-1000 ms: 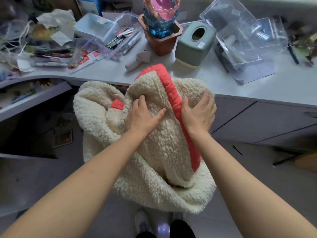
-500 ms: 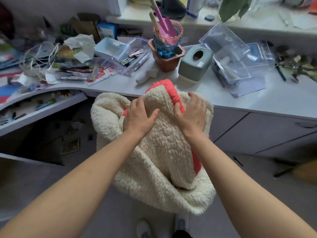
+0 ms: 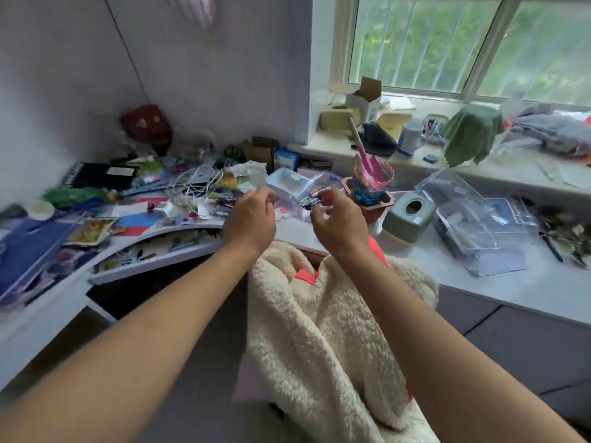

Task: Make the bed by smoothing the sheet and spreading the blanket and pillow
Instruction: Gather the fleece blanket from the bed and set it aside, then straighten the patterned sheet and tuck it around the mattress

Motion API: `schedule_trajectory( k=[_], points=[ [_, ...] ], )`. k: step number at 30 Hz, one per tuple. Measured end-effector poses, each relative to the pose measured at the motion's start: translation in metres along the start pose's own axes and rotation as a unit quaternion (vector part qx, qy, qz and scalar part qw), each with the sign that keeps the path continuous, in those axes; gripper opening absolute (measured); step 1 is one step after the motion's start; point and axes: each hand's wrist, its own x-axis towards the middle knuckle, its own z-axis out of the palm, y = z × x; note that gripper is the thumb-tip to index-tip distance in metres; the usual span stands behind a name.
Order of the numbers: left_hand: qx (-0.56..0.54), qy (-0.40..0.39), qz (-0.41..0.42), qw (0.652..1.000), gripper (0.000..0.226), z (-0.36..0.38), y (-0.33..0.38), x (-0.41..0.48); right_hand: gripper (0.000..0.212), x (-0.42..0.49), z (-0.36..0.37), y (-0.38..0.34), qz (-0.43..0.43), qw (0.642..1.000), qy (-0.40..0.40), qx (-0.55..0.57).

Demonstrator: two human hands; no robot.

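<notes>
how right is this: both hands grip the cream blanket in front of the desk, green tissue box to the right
Not quite. The head view shows the left hand and right hand hovering above the cream blanket, fingers loosely curled, holding nothing. The rest holds: it lies in front of the desk, green tissue box to the right.

A cream sherpa-fleece blanket with a coral-red trim lies bunched in deep, soft folds low in the middle of the view. It hangs downward just in front of the white desktop edge. What bears it is hidden.
</notes>
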Motion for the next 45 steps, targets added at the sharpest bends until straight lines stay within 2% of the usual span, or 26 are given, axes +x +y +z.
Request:
schedule_trajectory(
  k=[11,16,21,26,30,36,40,45],
  points=[
    [0.027,0.137,-0.030,0.990,0.028,-0.156,-0.029,-0.002,0.024,0.006,0.000,-0.157,-0.136,0.990,-0.027,0.039],
    [0.074,0.193,-0.075,0.975,0.027,-0.206,-0.043,-0.023,0.024,-0.007,0.017,-0.209,-0.205,0.972,-0.084,0.073],
    [0.134,0.240,-0.152,0.949,0.028,-0.249,-0.058,-0.076,0.027,-0.040,0.043,-0.252,-0.275,0.941,-0.157,0.122],
    [0.188,0.292,-0.243,0.906,0.027,-0.293,-0.066,-0.155,0.029,-0.104,0.064,-0.301,-0.340,0.887,-0.252,0.184],
    [0.241,0.302,-0.309,0.869,0.032,-0.333,-0.067,-0.242,0.028,-0.181,0.082,-0.337,-0.380,0.837,-0.328,0.218],
    [0.298,0.353,-0.434,0.773,0.032,-0.394,-0.047,-0.413,0.029,-0.343,0.074,-0.382,-0.442,0.732,-0.439,0.275],
    [0.313,0.387,-0.510,0.701,0.033,-0.416,-0.006,-0.537,0.027,-0.468,0.042,-0.395,-0.485,0.654,-0.499,0.297],
    [0.330,0.413,-0.564,0.634,0.031,-0.417,0.060,-0.662,0.026,-0.592,-0.011,-0.382,-0.515,0.573,-0.557,0.309]
  ],
)
